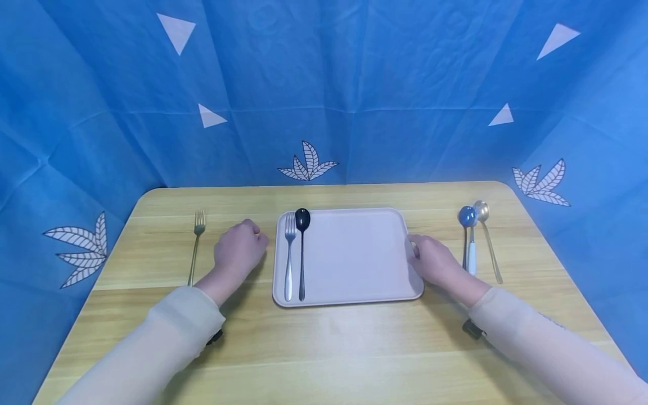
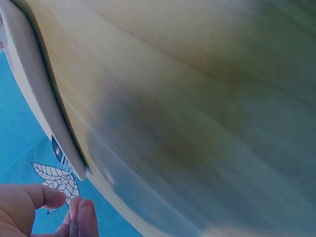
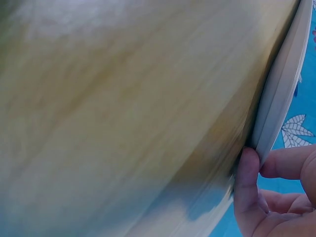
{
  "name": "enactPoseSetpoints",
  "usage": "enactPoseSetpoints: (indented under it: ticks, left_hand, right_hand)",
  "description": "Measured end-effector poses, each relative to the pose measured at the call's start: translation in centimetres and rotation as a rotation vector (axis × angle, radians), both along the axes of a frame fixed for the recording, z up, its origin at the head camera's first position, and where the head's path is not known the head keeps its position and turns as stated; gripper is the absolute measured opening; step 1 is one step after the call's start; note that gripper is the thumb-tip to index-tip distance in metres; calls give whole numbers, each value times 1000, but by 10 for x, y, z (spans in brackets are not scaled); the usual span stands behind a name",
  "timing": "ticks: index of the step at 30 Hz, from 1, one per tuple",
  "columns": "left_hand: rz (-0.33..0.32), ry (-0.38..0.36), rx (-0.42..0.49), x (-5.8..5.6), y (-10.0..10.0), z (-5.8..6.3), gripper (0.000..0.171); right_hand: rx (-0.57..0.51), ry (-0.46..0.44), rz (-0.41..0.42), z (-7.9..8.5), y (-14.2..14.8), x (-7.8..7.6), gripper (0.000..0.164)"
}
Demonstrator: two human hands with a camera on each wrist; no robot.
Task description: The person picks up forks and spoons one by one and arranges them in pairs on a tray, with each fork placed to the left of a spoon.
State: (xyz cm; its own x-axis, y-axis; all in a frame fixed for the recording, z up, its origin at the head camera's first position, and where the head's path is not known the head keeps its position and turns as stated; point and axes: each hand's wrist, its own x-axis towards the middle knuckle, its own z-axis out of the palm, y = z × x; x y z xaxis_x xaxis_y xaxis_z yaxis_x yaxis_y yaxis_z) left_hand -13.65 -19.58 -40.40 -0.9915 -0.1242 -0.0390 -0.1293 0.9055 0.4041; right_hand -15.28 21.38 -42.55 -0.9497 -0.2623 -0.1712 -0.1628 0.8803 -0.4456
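tray [image 1: 354,256] on desk [image 1: 349,360], near far edge, long axis along it; right hand [image 1: 436,261], the nearer, pinches its right rim; left hand [image 1: 240,250] holds nothing, fingers loosely curled, beside left rim, tray to its right

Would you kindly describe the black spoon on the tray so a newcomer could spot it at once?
On the wooden table, find the pale tray whose right edge the right hand holds. Two utensils lie side by side near its left edge. The black spoon is the right-hand one; its dark oval bowl sets it apart from the silver fork.
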Motion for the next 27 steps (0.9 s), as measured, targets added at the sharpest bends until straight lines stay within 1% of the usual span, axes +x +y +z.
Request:
enactPoseSetpoints:
  ticks: [6, 12, 16, 19, 27]
  left_hand:
    - [16, -3, -9, 2, -13, -1, 33]
    - [36, -18, -16, 4, -21, 3, 33]
    - [38, -8, -11, 4, -27, 6, 34]
    - [40, -2, -4, 3, -33, 6, 36]
    - [100, -39, 12, 4, -53, 3, 38]
  right_hand:
    - [1, -2, -2, 0, -1, 1, 59]
    - [0, 12, 4, -1, 0, 1, 59]
    - [-3, 11, 2, 0, 0, 2, 58]
    - [1, 14, 2, 0, 0, 2, 59]
    - [3, 6, 0, 1, -1, 3, 59]
